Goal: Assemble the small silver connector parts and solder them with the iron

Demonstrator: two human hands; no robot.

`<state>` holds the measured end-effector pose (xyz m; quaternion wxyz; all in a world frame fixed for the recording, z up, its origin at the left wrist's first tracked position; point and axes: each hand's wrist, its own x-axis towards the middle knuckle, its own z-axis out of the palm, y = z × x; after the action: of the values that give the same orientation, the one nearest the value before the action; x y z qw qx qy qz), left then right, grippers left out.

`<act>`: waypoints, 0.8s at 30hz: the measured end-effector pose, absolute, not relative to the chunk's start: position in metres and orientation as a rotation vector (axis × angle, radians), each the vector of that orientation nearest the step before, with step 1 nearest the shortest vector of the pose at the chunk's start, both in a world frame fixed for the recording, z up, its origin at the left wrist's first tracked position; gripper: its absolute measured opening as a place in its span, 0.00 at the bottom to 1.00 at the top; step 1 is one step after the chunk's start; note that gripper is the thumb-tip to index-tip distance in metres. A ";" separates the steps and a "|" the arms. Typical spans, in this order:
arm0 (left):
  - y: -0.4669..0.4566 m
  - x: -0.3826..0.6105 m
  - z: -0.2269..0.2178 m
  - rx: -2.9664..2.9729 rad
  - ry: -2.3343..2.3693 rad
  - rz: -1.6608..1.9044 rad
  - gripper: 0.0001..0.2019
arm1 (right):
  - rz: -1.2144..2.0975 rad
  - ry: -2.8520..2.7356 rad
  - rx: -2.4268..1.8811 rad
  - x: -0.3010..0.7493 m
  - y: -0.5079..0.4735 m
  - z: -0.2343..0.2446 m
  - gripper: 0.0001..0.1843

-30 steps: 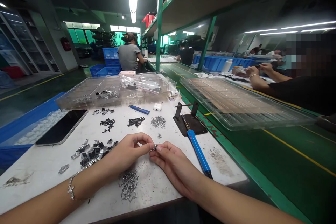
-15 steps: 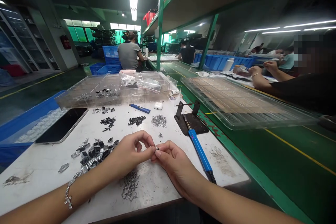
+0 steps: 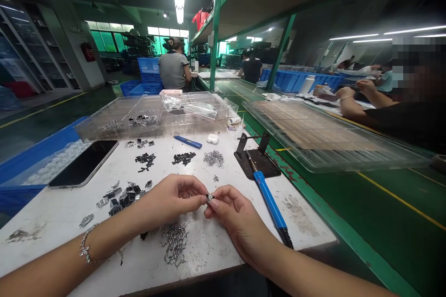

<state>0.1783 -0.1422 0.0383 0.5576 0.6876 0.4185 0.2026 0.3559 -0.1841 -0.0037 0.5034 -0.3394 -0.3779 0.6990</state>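
Observation:
Between my fingertips sits a small silver-and-black part (image 3: 209,197), too small to name more exactly. My left hand (image 3: 181,197) pinches it from one side, thumb against forefinger. From the other side my right hand (image 3: 228,204) grips it with thumb and fingers. A pile of silver and black parts (image 3: 123,197) lies beyond my left forearm, partly covered by it. Below my hands is a heap of bent wire pieces (image 3: 174,243). Farther up the white table (image 3: 209,260) are small black pieces (image 3: 184,158) and a heap of fine wire bits (image 3: 213,159).
A soldering iron (image 3: 270,202) with a blue handle rests on a black stand (image 3: 258,162) at right. A phone (image 3: 85,164), a blue pen-like tool (image 3: 187,142) and a white earbud case (image 3: 212,138) lie around. Clear compartment trays (image 3: 114,125) stand behind. Co-workers (image 3: 174,69) sit beyond.
The view has shifted slightly. Both hands stay together at the small part, which shows a little more between the fingertips. My left forearm has moved slightly, covering more of the silver and black pile.

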 end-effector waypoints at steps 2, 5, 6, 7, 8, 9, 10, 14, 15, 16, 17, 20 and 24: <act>-0.143 0.179 0.039 1.610 0.976 0.492 0.09 | 1.653 -0.923 -0.838 0.356 -0.184 -0.006 0.13; -0.145 0.179 0.039 1.624 0.994 0.509 0.07 | 1.617 -0.953 -0.842 0.356 -0.185 -0.008 0.12; -0.146 0.179 0.039 1.630 0.996 0.515 0.06 | 1.613 -0.965 -0.834 0.356 -0.185 -0.009 0.11; -0.147 0.179 0.039 1.630 0.990 0.520 0.06 | 1.610 -0.981 -0.824 0.356 -0.186 -0.009 0.10; -0.147 0.180 0.039 1.624 0.979 0.524 0.05 | 1.604 -0.995 -0.816 0.357 -0.186 -0.010 0.10; -0.148 0.180 0.039 1.611 0.965 0.532 0.05 | 1.597 -1.005 -0.808 0.357 -0.186 -0.010 0.09; -0.149 0.181 0.039 1.597 0.952 0.537 0.05 | 1.589 -1.011 -0.805 0.357 -0.187 -0.011 0.09; -0.151 0.183 0.040 1.584 0.948 0.521 0.04 | 1.571 -1.013 -0.815 0.357 -0.188 -0.010 0.09; -0.151 0.184 0.040 1.601 0.958 0.514 0.04 | 1.566 -1.019 -0.827 0.358 -0.188 -0.010 0.10; -0.152 0.184 0.039 1.626 0.967 0.511 0.03 | 1.558 -1.030 -0.840 0.358 -0.188 -0.010 0.10; -0.152 0.184 0.038 1.659 0.976 0.512 0.02 | 1.547 -1.049 -0.852 0.358 -0.189 -0.009 0.11; -0.153 0.185 0.034 1.782 1.000 0.521 0.01 | 1.520 -1.128 -0.879 0.359 -0.191 -0.010 0.12; -0.154 0.185 0.030 1.861 1.008 0.528 0.03 | 1.470 -1.207 -0.928 0.357 -0.193 -0.012 0.10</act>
<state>0.1854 -0.1535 0.0303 0.4618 0.7567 0.4098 0.2149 0.3575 -0.1931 -0.0119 0.4904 -0.3823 -0.4972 0.6051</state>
